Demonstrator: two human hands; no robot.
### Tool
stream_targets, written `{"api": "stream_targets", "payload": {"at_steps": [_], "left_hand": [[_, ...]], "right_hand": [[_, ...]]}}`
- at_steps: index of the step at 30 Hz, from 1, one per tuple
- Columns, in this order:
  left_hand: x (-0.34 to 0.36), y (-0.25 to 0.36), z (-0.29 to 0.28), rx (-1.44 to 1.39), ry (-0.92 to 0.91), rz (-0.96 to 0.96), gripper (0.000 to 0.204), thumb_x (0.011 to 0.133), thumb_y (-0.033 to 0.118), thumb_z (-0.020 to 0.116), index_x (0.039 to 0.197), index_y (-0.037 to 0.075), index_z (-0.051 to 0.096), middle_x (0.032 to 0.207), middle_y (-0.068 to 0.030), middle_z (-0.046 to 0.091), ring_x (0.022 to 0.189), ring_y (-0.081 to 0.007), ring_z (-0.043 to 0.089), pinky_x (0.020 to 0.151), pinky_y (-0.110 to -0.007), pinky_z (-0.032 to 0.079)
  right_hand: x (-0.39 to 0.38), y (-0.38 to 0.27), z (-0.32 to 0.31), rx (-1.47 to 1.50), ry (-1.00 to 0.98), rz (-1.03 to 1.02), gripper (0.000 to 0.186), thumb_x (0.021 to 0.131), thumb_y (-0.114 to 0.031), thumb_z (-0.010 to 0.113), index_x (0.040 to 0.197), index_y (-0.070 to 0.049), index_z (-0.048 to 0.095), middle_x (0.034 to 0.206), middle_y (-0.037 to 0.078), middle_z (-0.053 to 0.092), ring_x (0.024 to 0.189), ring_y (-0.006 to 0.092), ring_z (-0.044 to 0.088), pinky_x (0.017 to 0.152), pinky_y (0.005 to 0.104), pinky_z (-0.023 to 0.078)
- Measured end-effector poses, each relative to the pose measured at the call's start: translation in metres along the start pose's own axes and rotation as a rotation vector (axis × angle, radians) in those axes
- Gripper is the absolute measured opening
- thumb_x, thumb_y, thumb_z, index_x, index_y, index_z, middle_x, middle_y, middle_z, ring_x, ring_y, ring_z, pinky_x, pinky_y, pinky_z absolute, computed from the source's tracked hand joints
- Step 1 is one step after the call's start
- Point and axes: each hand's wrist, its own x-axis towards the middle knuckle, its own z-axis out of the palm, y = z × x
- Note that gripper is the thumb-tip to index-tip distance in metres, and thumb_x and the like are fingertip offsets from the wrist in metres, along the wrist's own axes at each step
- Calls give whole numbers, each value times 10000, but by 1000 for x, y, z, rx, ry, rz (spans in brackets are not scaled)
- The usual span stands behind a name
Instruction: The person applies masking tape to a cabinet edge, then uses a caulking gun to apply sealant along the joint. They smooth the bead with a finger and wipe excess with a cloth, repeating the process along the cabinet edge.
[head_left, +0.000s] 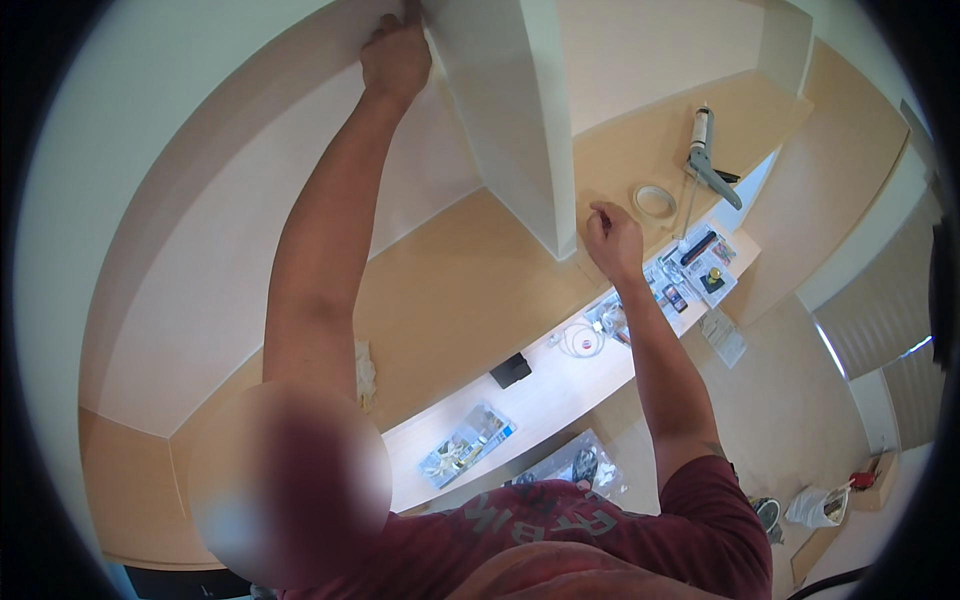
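My left hand (395, 58) reaches high to the inner corner where the white partition (520, 130) meets the recess wall (420, 180). Its index finger points up against that corner and the others are curled; anything under them is hidden. Lower right, my right hand (614, 240) is loosely closed beside the partition's end, above the wooden shelf edge, with nothing visible in it. A roll of pale tape (654, 193) lies just right of it on the wooden shelf (750, 110), and a grey caulking gun with a white tube (712, 172) lies farther right.
A lower white counter (540, 400) holds newspaper with small items (695, 270), a coiled cable (580, 340), a black block (511, 370) and a blue-edged package (467, 440). Plastic sheeting (580, 465) and a white bag (815, 505) are below. Window blinds (870, 310) are at the right.
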Motion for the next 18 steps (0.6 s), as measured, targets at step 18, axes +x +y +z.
{"api": "stream_targets", "payload": {"at_steps": [18], "left_hand": [[-78,20,49,53,37,140,757,918,126,672,1598,-3,365,1013,-176,613,767,-284,689,597,-396,584]], "right_hand": [[-2,-5,-1,-8,31,-17,200,919,-132,658,1022,13,750,860,214,729,783,360,722,726,437,566]]}}
